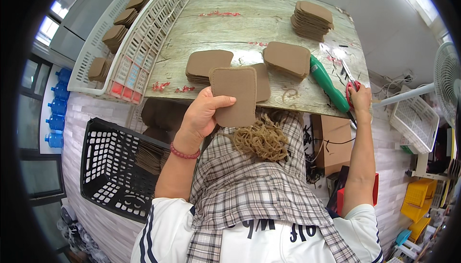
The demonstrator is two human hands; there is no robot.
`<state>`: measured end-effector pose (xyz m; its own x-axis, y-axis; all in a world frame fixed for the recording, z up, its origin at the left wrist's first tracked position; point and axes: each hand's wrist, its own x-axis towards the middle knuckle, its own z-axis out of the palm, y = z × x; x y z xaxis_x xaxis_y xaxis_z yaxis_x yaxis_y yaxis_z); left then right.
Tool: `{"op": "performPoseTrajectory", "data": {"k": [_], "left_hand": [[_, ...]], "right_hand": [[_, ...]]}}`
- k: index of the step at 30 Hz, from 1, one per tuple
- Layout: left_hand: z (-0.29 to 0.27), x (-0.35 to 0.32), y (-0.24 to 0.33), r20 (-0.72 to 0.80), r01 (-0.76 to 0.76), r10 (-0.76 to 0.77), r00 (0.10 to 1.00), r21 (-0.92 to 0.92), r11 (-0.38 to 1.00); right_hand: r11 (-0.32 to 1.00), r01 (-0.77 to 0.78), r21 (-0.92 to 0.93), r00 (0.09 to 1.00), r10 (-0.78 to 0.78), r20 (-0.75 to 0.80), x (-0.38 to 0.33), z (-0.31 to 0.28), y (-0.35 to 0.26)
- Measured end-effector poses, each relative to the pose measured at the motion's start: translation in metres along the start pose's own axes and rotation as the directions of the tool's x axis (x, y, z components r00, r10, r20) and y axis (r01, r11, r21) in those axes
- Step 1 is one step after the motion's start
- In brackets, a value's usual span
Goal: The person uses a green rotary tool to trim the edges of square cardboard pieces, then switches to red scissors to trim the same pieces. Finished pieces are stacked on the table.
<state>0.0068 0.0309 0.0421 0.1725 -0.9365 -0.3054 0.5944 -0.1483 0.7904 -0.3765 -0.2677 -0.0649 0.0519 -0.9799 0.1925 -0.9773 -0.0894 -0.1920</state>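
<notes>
My left hand [200,118] pinches a brown fabric patch [240,83] with rounded corners and a stitched rim, thumb on its face. It is held up in front of the table's near edge. At the table's right edge, my right hand [361,99] is closed on the red handles of a pair of scissors [349,72], blades pointing away from me. Beside them lies a green handheld tool [329,84] with a cord. Behind the held patch are a stack of brown patches [206,64], a partly covered patch [262,83] and another stack [288,59].
A taller patch stack [312,20] stands at the far right of the table [216,27]. A white basket [144,47] with patch stacks is at the left, a black crate [115,167] below. Tangled brown trimmings [261,140] lie on my checked apron. A fan [446,71] stands right.
</notes>
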Motion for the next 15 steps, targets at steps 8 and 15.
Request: {"op": "performPoseTrajectory", "data": {"k": [8, 15], "left_hand": [[-0.005, 0.001, -0.004, 0.027, 0.019, -0.020, 0.999, 0.038, 0.999], [-0.005, -0.001, -0.005, 0.015, 0.013, -0.014, 1.000, 0.032, 0.999]], "right_hand": [[0.998, 0.056, 0.017, 0.994, -0.054, -0.096, -0.001, 0.011, 0.007], [0.999, 0.039, 0.028, 0.995, -0.036, -0.089, -0.001, 0.011, 0.007]]}}
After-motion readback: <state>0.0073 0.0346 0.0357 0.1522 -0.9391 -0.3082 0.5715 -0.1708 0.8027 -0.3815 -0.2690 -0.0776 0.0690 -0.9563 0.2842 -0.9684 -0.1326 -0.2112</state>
